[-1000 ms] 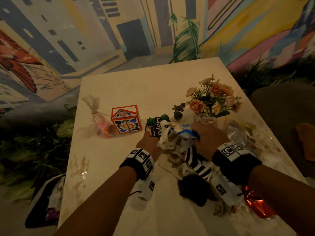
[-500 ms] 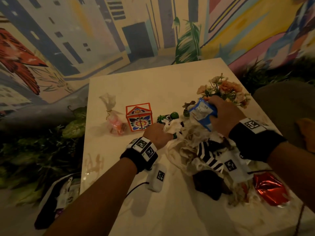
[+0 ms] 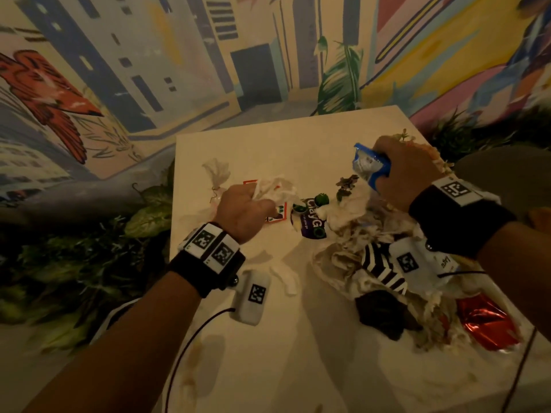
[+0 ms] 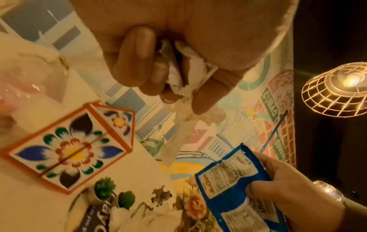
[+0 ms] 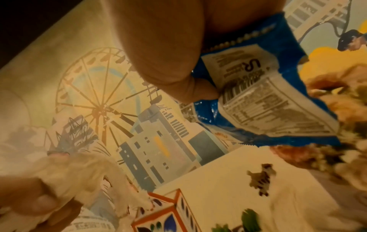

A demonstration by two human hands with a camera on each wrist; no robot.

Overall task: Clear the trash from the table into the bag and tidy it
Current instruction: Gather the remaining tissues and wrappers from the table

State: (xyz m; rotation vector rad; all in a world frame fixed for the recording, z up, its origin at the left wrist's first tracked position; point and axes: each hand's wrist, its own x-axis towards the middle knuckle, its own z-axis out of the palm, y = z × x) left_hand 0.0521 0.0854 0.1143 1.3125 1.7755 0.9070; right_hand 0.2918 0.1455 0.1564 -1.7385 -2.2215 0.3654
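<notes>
My left hand (image 3: 247,208) is raised over the table (image 3: 268,144) and grips a crumpled white tissue (image 3: 275,189); the left wrist view shows the tissue (image 4: 184,75) bunched in its curled fingers with a strip hanging down. My right hand (image 3: 402,171) is lifted at the right and holds a blue snack wrapper (image 3: 368,165), also seen as the wrapper (image 5: 268,102) in the right wrist view. A heap of trash (image 3: 372,251) with tissues, a striped wrapper (image 3: 378,263) and a red foil wrapper (image 3: 483,323) lies on the table's right side.
An orange flowered box (image 4: 67,149), small green plant pots (image 3: 321,199), a purple packet (image 3: 311,225) and a clear plastic wrapper (image 3: 216,174) sit mid-table. Flowers (image 4: 193,205) stand behind my right hand. A torn tissue scrap (image 3: 287,278) lies near me. Foliage borders the table's left edge.
Both hands have risen off the heap. The left came away up and leftward with a tissue; the right lifted the blue wrapper up and to the right.
</notes>
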